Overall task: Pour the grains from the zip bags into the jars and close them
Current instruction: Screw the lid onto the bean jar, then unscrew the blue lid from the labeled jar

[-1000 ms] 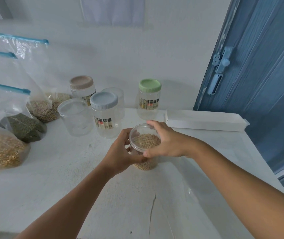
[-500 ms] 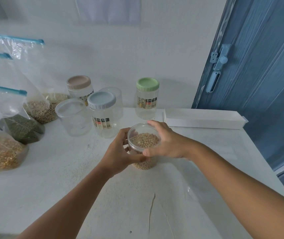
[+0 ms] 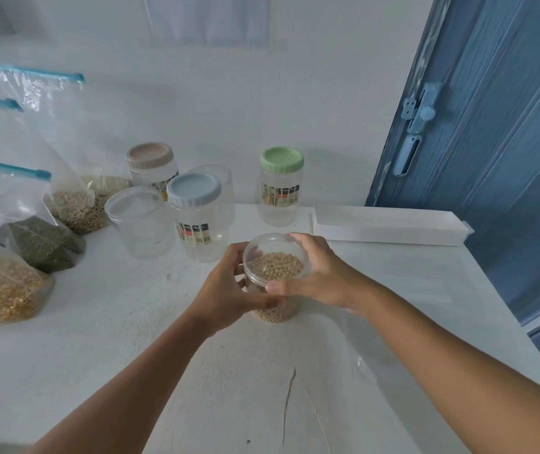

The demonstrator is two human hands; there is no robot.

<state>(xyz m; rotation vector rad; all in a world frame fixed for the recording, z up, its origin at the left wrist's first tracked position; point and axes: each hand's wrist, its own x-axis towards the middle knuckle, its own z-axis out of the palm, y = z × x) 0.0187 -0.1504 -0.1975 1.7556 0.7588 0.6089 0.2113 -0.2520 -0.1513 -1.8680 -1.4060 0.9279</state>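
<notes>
— What's going on nearest us?

— The left hand (image 3: 229, 283) wraps its curled fingers round the filled jar (image 3: 274, 283) on the white table (image 3: 131, 355), likely bracing it. The right hand (image 3: 314, 273) curls over the clear lid (image 3: 275, 257), thumb pinching its rim, probably turning it shut.

— And farther back?

— Empty jars, the blue-lidded jar (image 3: 196, 214) and green-lidded jar (image 3: 281, 185) among them. Far left, zip bags (image 3: 3, 283) of grain lean unpoured.
</notes>
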